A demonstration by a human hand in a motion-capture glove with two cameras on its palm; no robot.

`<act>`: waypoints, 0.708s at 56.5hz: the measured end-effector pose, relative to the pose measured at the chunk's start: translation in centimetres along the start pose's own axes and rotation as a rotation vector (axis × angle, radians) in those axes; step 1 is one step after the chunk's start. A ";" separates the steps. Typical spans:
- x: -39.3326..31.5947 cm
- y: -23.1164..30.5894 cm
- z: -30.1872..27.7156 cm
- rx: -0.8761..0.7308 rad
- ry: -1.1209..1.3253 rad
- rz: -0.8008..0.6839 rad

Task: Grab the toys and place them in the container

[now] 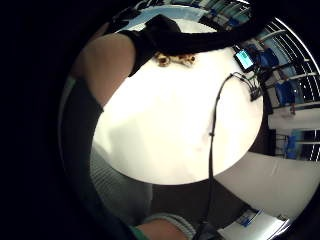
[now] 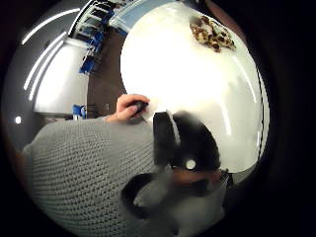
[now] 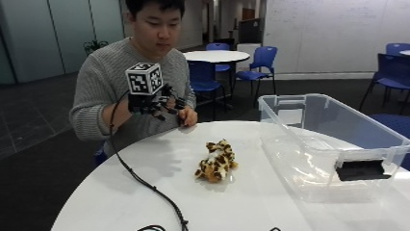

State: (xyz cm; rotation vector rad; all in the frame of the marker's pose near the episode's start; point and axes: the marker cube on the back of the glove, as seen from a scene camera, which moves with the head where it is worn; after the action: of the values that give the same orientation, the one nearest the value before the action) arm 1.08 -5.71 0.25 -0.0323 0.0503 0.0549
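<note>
A spotted yellow-and-brown plush toy (image 3: pixel 216 167) lies on the round white table (image 3: pixel 160 192) near its middle; it also shows in the palm views (image 1: pixel 175 60) (image 2: pixel 212 33). A clear plastic container (image 3: pixel 291 97) stands to the toy's right, and nothing shows inside it. My gloved right hand (image 3: pixel 154 103) hangs in the air above the table's far left part, well apart from the toy. Its fingers are spread and relaxed and hold nothing. The glove's dark edge (image 1: pixel 155 35) shows beside the toy in the little finger side view.
The person's bare hand (image 3: pixel 187 117) rests at the table's far edge on a small dark thing. A black cable (image 3: pixel 144 185) trails over the table's left side. A black device (image 3: pixel 363 170) sits on the container's near wall. Blue chairs (image 3: pixel 256 62) and another table stand behind.
</note>
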 end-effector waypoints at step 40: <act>7.8 -23.8 4.3 -0.150 0.009 0.125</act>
State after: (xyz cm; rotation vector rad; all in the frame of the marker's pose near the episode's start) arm 10.41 -28.89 4.83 -0.1791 0.0572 0.1831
